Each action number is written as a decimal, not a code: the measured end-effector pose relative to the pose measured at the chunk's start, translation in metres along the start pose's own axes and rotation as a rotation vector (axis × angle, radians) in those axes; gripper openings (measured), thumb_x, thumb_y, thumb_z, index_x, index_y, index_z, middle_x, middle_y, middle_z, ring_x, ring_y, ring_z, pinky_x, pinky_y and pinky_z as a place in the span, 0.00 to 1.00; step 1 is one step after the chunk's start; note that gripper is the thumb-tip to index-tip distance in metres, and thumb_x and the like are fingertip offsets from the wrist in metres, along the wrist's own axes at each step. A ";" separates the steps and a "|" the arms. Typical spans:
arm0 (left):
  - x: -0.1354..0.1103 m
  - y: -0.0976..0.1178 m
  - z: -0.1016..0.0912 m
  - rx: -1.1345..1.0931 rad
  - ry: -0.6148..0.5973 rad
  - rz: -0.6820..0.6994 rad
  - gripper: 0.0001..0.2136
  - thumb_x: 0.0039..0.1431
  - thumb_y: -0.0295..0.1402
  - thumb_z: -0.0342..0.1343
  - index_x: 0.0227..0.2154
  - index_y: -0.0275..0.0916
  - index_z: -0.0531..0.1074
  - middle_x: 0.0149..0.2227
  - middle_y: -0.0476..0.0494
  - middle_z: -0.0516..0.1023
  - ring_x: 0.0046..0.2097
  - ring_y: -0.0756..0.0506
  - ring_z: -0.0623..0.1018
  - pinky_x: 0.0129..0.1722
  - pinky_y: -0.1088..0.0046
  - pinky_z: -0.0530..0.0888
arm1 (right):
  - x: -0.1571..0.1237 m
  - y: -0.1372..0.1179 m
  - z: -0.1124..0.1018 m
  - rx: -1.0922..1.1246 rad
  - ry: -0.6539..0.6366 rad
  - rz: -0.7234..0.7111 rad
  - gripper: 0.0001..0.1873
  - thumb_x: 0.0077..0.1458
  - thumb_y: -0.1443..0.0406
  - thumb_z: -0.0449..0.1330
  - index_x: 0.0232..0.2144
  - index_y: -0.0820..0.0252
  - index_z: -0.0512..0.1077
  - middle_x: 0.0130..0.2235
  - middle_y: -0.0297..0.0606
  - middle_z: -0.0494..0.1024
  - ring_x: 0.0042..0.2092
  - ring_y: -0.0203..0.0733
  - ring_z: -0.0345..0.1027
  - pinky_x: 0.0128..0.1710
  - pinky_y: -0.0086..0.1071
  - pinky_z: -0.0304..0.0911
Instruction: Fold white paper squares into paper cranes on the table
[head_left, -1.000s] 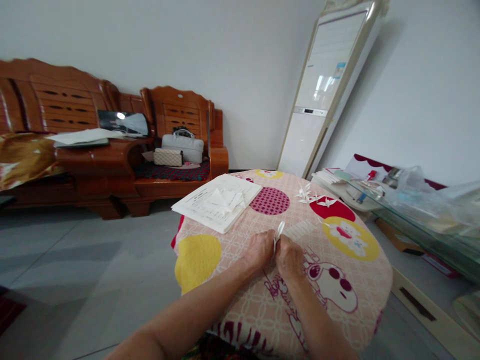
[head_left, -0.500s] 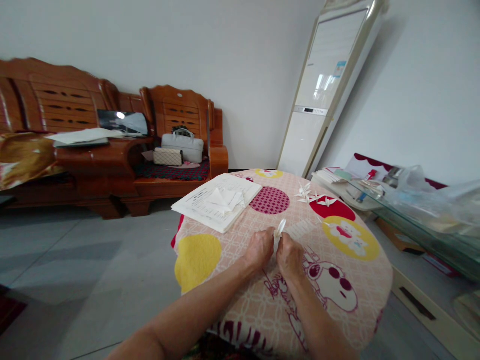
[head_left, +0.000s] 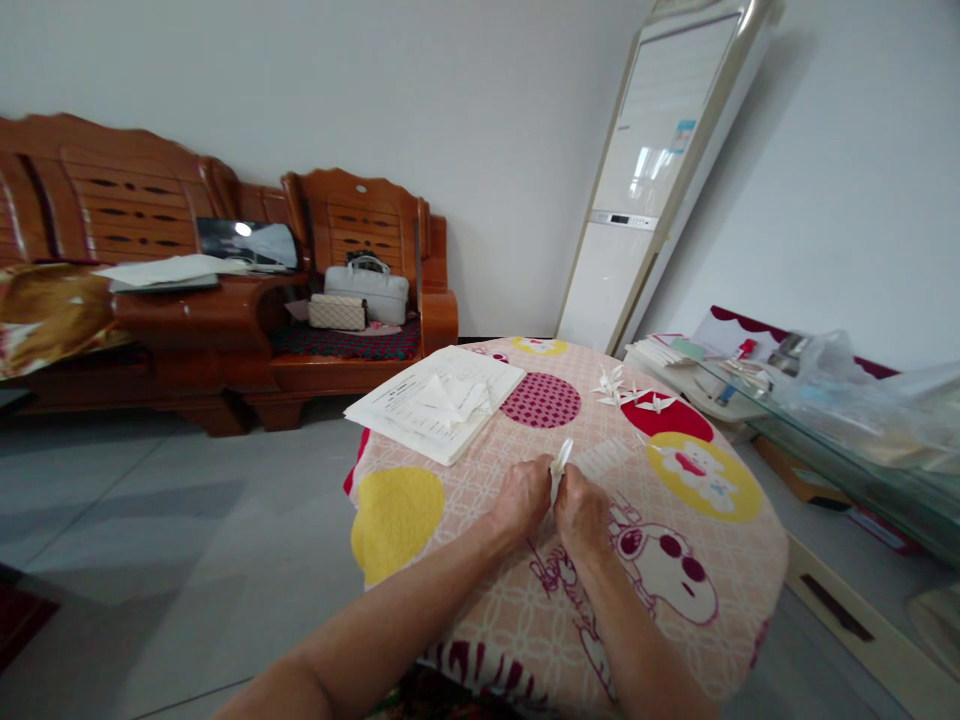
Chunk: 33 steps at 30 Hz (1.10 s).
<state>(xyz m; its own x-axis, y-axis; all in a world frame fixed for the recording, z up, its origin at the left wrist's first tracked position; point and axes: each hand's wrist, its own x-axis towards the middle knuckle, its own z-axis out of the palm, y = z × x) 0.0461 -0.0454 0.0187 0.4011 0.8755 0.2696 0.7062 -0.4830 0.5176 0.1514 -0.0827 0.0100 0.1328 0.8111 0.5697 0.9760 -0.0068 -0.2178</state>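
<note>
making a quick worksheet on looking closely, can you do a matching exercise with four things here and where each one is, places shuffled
Things
1. small paper piece
2. printed sheets
3. white folded figures
4. grey handbag

Places
A. on the wooden chair
B. on and beside the red patch
C. between the left hand and right hand
D. underneath loose folded paper

Pairs: 1-C, 2-D, 3-B, 4-A

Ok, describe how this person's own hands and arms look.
The left hand and right hand are ungloved. The left forearm and right forearm are bare, with no sleeve, watch or bracelet in sight. Whether rings are worn, I cannot tell.
</note>
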 end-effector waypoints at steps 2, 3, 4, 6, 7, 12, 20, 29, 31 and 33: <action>0.000 0.000 -0.001 -0.015 0.007 0.000 0.13 0.60 0.24 0.43 0.41 0.34 0.71 0.28 0.40 0.75 0.31 0.43 0.77 0.32 0.72 0.69 | 0.000 0.000 0.000 -0.005 -0.007 -0.003 0.15 0.61 0.70 0.46 0.30 0.65 0.72 0.21 0.41 0.76 0.22 0.39 0.67 0.24 0.29 0.47; 0.000 0.001 -0.001 -0.020 0.011 -0.003 0.13 0.60 0.24 0.43 0.42 0.34 0.71 0.28 0.40 0.75 0.31 0.43 0.77 0.32 0.72 0.69 | 0.000 0.000 0.000 -0.005 -0.011 -0.003 0.15 0.61 0.70 0.46 0.30 0.65 0.72 0.21 0.41 0.76 0.22 0.39 0.67 0.24 0.29 0.47; -0.001 0.001 -0.001 -0.020 0.011 -0.005 0.13 0.60 0.24 0.43 0.42 0.34 0.71 0.28 0.40 0.75 0.31 0.43 0.77 0.32 0.71 0.69 | 0.000 0.000 0.000 -0.005 -0.017 -0.003 0.15 0.61 0.70 0.46 0.30 0.65 0.72 0.21 0.42 0.76 0.22 0.39 0.67 0.24 0.29 0.47; -0.001 0.002 -0.001 -0.005 -0.005 -0.005 0.13 0.60 0.24 0.43 0.41 0.33 0.71 0.27 0.40 0.75 0.31 0.43 0.76 0.32 0.71 0.68 | 0.000 0.000 0.000 -0.004 -0.028 -0.003 0.15 0.61 0.69 0.46 0.30 0.65 0.71 0.21 0.42 0.76 0.22 0.39 0.68 0.24 0.29 0.47; -0.001 0.002 -0.001 0.002 -0.016 0.001 0.12 0.60 0.24 0.43 0.41 0.33 0.71 0.27 0.40 0.75 0.31 0.43 0.76 0.32 0.71 0.68 | 0.000 0.000 0.000 -0.004 -0.030 -0.003 0.15 0.61 0.69 0.46 0.29 0.64 0.71 0.21 0.42 0.76 0.22 0.39 0.68 0.24 0.30 0.47; 0.000 0.003 0.000 -0.004 -0.024 0.001 0.12 0.60 0.22 0.44 0.41 0.33 0.71 0.28 0.40 0.75 0.31 0.43 0.77 0.32 0.71 0.68 | 0.000 0.001 -0.001 -0.004 -0.026 -0.012 0.15 0.61 0.70 0.46 0.29 0.64 0.71 0.22 0.42 0.76 0.23 0.39 0.68 0.25 0.30 0.47; 0.000 0.004 -0.001 0.028 -0.048 0.006 0.12 0.60 0.23 0.44 0.40 0.33 0.71 0.30 0.39 0.76 0.33 0.44 0.77 0.31 0.72 0.68 | 0.001 0.000 -0.002 -0.003 -0.043 -0.005 0.13 0.61 0.70 0.48 0.30 0.65 0.72 0.22 0.42 0.77 0.23 0.40 0.69 0.25 0.30 0.47; 0.001 0.005 -0.003 0.021 -0.018 -0.002 0.13 0.60 0.23 0.42 0.42 0.33 0.71 0.30 0.38 0.77 0.32 0.42 0.77 0.30 0.71 0.67 | 0.002 0.003 0.001 -0.007 -0.009 0.004 0.15 0.61 0.71 0.47 0.29 0.65 0.72 0.21 0.42 0.76 0.23 0.39 0.68 0.25 0.30 0.45; 0.000 0.006 -0.005 0.018 -0.044 0.013 0.13 0.60 0.23 0.42 0.41 0.32 0.71 0.30 0.38 0.76 0.32 0.42 0.77 0.30 0.71 0.67 | 0.001 0.003 0.001 0.003 0.001 -0.006 0.15 0.61 0.70 0.47 0.29 0.65 0.72 0.22 0.42 0.76 0.22 0.40 0.68 0.25 0.30 0.45; 0.000 0.006 -0.006 0.016 -0.058 0.018 0.13 0.60 0.22 0.43 0.42 0.32 0.71 0.30 0.39 0.76 0.32 0.43 0.77 0.30 0.72 0.67 | 0.001 0.003 0.001 0.015 0.008 -0.017 0.15 0.61 0.69 0.47 0.29 0.65 0.72 0.21 0.41 0.76 0.23 0.40 0.68 0.25 0.30 0.46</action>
<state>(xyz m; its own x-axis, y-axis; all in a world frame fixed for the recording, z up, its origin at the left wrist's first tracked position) 0.0471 -0.0488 0.0266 0.4470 0.8643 0.2307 0.7074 -0.4994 0.5002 0.1545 -0.0813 0.0091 0.1181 0.8064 0.5795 0.9753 0.0156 -0.2204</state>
